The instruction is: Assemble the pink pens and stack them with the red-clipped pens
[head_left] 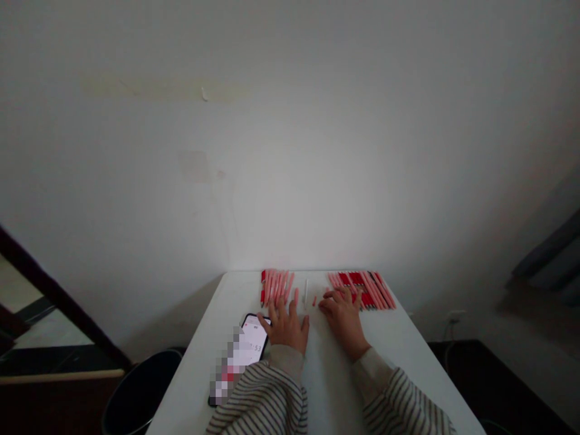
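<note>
My left hand [287,326] lies palm down with its fingers spread. Its fingertips reach the lower ends of a row of pink pen barrels [277,284], and its thumb is by the phone's top corner. A short pink piece [296,295] lies just beyond its fingers. Between the hands are a thin white stick [306,293], like a pen refill, and a tiny pink piece [314,300]. My right hand [344,317] is palm down, fingers bent and partly apart, at the near edge of a group of red and pink pens [380,290]. Nothing shows in it; its fingertips are partly hidden.
A phone [254,331] with a lit, partly blurred screen lies on the white table [330,393], beside my left forearm. The table's far edge meets a pale wall [299,151]. A dark bin [142,393] stands on the floor at the left. A wall socket [457,315] is at the right.
</note>
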A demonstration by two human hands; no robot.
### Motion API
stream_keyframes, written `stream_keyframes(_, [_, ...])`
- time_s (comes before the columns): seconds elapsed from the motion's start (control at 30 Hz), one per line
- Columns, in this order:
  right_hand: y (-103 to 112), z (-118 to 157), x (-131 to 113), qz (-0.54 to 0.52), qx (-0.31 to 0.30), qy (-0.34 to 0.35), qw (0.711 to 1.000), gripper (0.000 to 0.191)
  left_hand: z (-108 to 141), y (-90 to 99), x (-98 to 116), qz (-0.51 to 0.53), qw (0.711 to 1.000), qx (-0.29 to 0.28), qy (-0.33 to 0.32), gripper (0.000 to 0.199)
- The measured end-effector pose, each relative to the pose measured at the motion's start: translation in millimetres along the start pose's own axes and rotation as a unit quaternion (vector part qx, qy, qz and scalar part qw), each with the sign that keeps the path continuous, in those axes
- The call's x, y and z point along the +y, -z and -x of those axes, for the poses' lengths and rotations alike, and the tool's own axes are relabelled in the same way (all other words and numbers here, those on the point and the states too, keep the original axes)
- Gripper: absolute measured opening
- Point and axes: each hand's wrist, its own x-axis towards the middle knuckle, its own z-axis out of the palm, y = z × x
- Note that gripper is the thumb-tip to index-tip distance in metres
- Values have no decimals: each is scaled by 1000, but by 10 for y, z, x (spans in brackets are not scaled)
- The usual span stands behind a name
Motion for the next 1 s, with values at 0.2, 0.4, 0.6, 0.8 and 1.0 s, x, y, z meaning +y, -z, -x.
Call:
stream_keyframes(0.2, [-35,3,90,-37,53,-25,998,20,-68,-20,76,35,995,38,-84,34])
stream_keyframes(0.4, [-44,27,293,-57,73,-72,993,20,-183,-104,263,37,995,29,-89,23])
stream_keyframes(0.6, [-66,50,350,-51,61,-100,992,19,-253,-249,308,39,993,78,-75,17])
stream_keyframes(0.8, [-66,55,324,-52,55,-83,994,17,-261,-257,275,47,993,95,-58,18])
stream_keyframes(1.0, [-69,43,325,-80,64,-32,994,16,-226,-183,216,117,987,80,-74,12])
